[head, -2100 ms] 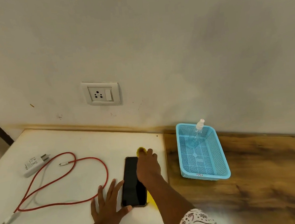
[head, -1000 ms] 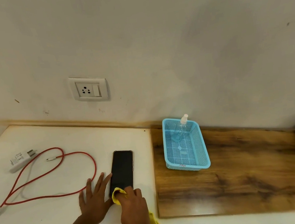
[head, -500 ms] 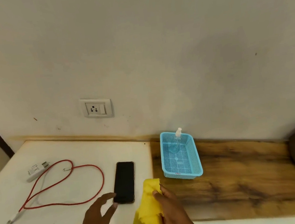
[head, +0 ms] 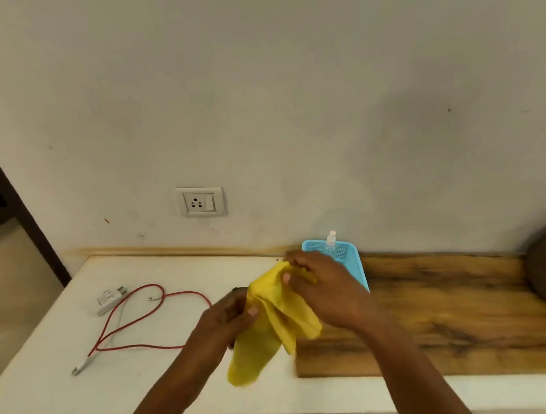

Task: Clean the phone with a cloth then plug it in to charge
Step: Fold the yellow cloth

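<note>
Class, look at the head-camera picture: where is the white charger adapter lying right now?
The white charger adapter lies on the white counter, far left, at the end of the red cable, below and left of the wall socket.

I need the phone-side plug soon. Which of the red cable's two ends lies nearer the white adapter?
The small end inside the red cable loop, just right of the white adapter. The other, bigger white end lies toward the table's front edge.

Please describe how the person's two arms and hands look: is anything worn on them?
Both forearms are bare: no sleeve, watch or bracelet shows. The left hand and the right hand wear no gloves or rings that I can see. Short, pale fingernails show on both hands.
</note>
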`<action>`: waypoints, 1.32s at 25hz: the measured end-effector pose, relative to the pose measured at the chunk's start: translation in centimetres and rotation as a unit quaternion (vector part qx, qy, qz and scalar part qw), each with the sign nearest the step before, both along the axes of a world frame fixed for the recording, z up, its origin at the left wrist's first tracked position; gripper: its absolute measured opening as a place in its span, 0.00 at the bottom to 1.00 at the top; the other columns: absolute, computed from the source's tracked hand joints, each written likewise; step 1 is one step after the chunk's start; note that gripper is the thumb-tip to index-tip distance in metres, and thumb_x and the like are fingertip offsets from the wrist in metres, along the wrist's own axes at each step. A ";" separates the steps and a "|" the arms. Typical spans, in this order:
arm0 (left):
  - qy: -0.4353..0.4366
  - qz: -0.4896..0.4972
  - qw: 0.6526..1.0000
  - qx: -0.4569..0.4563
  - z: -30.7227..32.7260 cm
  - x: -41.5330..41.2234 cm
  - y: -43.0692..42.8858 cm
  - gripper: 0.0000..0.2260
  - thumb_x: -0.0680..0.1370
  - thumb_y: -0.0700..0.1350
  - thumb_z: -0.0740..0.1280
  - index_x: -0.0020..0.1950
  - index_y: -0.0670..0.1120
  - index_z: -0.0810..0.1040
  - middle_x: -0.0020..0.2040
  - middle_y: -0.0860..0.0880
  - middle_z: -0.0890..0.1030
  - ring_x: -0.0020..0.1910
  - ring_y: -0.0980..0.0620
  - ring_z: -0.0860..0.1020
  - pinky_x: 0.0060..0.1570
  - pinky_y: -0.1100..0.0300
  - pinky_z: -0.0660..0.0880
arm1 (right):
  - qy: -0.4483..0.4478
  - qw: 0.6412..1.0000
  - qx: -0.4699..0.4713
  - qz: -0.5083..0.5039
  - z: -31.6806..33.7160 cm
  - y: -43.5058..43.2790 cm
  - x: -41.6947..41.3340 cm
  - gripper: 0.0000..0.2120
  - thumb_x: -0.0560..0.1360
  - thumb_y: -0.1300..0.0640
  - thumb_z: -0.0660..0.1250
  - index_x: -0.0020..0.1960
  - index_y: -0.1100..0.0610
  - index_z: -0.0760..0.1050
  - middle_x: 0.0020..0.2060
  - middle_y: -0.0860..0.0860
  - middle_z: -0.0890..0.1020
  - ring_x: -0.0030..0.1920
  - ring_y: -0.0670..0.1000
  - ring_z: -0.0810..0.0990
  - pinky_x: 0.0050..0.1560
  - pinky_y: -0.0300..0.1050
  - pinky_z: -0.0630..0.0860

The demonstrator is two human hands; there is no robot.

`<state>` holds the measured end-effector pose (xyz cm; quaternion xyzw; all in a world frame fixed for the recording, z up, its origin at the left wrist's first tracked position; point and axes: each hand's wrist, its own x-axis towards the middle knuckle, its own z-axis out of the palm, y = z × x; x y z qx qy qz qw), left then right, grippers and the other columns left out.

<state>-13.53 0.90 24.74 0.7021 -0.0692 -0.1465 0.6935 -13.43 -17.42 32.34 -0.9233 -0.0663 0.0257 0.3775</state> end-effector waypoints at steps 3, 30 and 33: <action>-0.091 -0.004 0.995 -0.029 3.6 -0.2 0.2 0.22 0.69 0.49 0.73 0.61 0.58 0.74 0.61 0.55 0.80 0.63 0.56 0.75 0.58 0.61 0.75 | -0.032 0.988 -0.105 0.106 3.9 0.0 -0.5 0.08 0.79 0.54 0.60 0.56 0.50 0.75 0.54 0.51 0.79 0.52 0.52 0.76 0.56 0.47 0.72; -0.185 0.045 0.967 0.168 8.6 -4.2 7.7 0.13 0.61 0.55 0.74 0.38 0.48 0.84 0.35 0.50 0.84 0.33 0.57 0.81 0.35 0.68 0.76 | -0.099 0.988 -0.030 0.118 11.1 -10.6 -7.1 0.05 0.74 0.49 0.68 0.44 0.41 0.81 0.44 0.39 0.85 0.45 0.37 0.81 0.43 0.26 0.74; -0.136 0.082 0.986 -0.053 9.0 -4.4 8.2 0.08 0.64 0.48 0.76 0.36 0.45 0.84 0.31 0.50 0.84 0.30 0.57 0.81 0.32 0.68 0.77 | -0.046 0.976 0.138 0.163 10.8 -12.2 -8.2 0.12 0.69 0.43 0.71 0.47 0.48 0.82 0.43 0.44 0.86 0.43 0.41 0.83 0.42 0.31 0.77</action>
